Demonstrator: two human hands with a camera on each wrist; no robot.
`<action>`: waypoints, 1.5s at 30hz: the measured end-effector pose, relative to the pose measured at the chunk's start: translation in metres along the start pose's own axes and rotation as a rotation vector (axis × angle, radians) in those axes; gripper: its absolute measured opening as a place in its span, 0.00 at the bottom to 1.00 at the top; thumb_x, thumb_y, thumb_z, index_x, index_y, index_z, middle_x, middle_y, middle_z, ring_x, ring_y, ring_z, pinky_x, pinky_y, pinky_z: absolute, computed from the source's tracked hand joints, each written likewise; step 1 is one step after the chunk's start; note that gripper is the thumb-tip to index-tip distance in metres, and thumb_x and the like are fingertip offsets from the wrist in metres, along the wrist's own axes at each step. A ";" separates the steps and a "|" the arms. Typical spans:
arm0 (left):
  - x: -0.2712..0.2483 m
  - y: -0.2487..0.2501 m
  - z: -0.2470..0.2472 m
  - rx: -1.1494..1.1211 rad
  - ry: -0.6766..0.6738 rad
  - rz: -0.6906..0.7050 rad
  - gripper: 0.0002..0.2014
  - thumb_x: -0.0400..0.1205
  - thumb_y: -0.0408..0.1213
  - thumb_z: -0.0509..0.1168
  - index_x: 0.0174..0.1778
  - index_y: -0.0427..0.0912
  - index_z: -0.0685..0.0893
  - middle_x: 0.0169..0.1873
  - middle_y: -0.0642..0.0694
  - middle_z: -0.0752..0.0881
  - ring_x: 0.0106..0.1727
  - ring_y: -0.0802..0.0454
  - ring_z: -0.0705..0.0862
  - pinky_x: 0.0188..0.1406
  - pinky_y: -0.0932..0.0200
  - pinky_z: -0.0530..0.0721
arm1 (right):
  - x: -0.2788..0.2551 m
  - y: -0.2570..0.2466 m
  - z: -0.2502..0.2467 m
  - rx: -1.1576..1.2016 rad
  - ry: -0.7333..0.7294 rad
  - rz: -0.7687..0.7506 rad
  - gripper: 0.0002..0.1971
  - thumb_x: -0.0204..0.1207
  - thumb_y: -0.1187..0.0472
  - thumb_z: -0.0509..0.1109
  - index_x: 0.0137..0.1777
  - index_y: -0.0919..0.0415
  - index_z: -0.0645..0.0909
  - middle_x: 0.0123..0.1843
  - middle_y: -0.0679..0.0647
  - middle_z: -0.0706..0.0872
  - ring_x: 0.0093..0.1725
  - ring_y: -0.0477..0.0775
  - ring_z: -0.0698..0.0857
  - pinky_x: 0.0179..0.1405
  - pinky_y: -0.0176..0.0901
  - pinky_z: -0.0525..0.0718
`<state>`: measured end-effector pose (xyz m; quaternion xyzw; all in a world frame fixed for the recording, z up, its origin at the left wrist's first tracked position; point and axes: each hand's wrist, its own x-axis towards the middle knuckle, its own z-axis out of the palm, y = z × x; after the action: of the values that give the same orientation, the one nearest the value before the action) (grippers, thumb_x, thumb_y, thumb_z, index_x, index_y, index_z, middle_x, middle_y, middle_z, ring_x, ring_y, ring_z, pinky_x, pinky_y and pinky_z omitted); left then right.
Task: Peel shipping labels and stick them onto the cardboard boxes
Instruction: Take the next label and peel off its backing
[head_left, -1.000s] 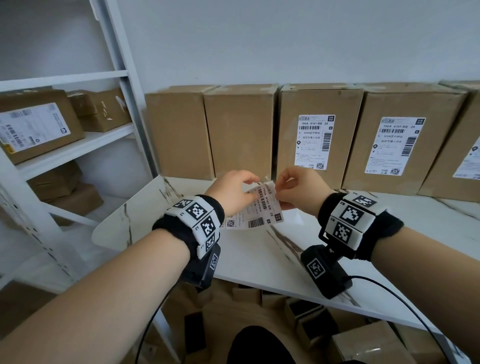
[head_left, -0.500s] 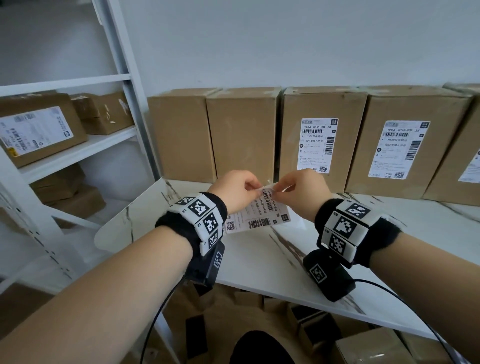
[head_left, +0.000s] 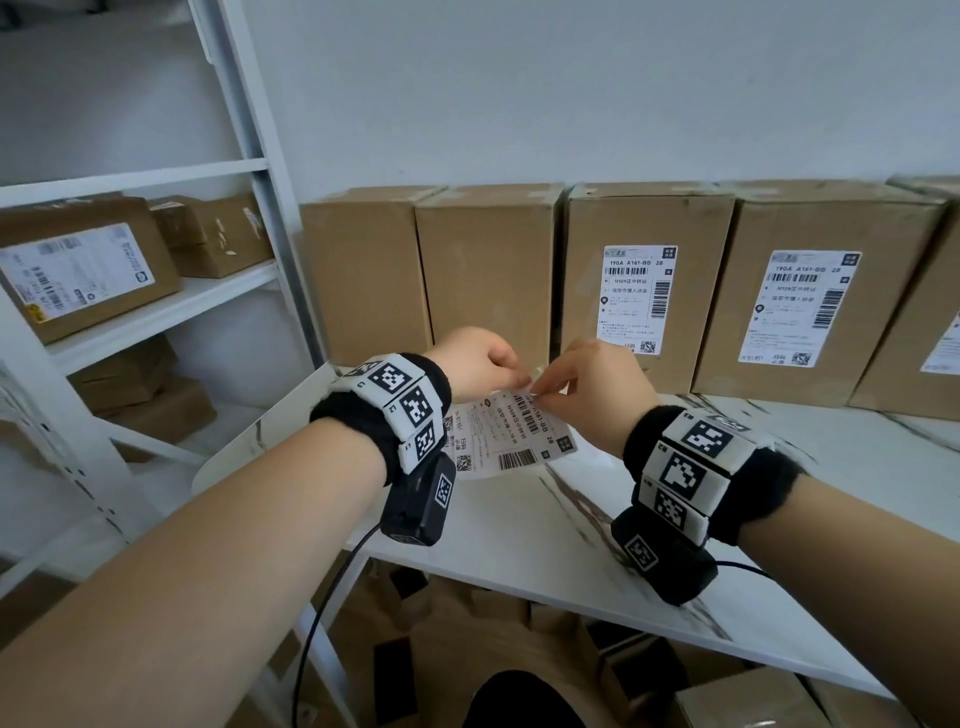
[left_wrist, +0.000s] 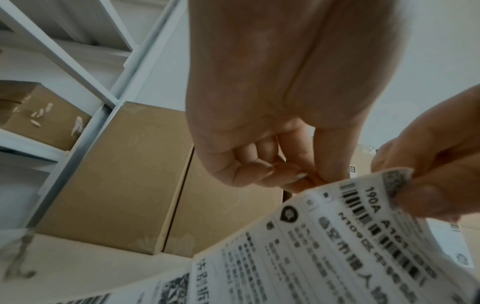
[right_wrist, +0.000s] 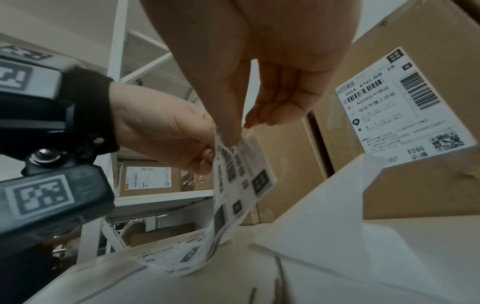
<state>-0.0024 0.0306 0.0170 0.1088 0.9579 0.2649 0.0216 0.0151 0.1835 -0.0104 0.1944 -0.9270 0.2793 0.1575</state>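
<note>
A white shipping label with barcodes hangs above the table, held at its top edge by both hands. My left hand pinches the left part of that edge, fingers curled. My right hand pinches the top right corner between thumb and forefinger. The label curves down towards the tabletop. Behind the hands stand two plain cardboard boxes. To their right are boxes carrying labels.
A white marble-pattern table carries the row of boxes along the wall. A white metal shelf rack at the left holds more boxes, one labelled. Boxes lie on the floor under the table.
Both hands have shifted slightly up and closer together at the label's top edge. The label now hangs lower and more curled below them.
</note>
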 end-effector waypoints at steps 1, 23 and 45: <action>0.001 -0.001 0.000 0.005 0.020 -0.001 0.10 0.81 0.43 0.67 0.48 0.41 0.87 0.50 0.44 0.87 0.52 0.48 0.84 0.57 0.53 0.80 | -0.001 0.000 0.000 0.005 -0.004 -0.013 0.04 0.70 0.61 0.75 0.43 0.56 0.91 0.40 0.46 0.78 0.33 0.40 0.75 0.39 0.31 0.71; -0.002 -0.038 -0.008 0.029 0.278 -0.153 0.06 0.81 0.36 0.63 0.49 0.42 0.85 0.53 0.45 0.85 0.56 0.45 0.82 0.50 0.58 0.77 | -0.009 0.007 -0.025 0.078 -0.102 0.322 0.07 0.71 0.62 0.66 0.32 0.61 0.75 0.32 0.53 0.78 0.33 0.51 0.75 0.31 0.40 0.73; -0.062 0.013 -0.030 -0.148 0.225 0.120 0.07 0.78 0.48 0.69 0.47 0.52 0.87 0.60 0.53 0.84 0.58 0.56 0.80 0.44 0.67 0.77 | -0.017 -0.042 -0.074 0.253 0.082 0.162 0.04 0.79 0.62 0.66 0.51 0.54 0.81 0.38 0.43 0.81 0.36 0.39 0.80 0.23 0.27 0.75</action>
<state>0.0580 0.0126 0.0485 0.1336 0.9239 0.3460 -0.0939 0.0621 0.1985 0.0607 0.1258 -0.8898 0.4135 0.1467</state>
